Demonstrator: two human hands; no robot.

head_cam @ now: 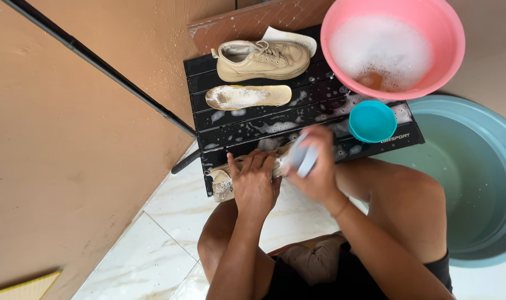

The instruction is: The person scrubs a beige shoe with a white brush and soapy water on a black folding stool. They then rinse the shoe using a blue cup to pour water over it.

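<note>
My left hand presses down on a beige shoe lying on its side at the near edge of a black slatted table. My right hand grips a pale blue brush, blurred with motion, against the same shoe. Soap foam lies on the slats around it. Most of the shoe is hidden under my hands.
A second beige shoe stands upright at the table's far side, a foamy insole lying beside it. A pink basin of suds, a small teal cup, a large blue-grey tub and a black pole surround the table.
</note>
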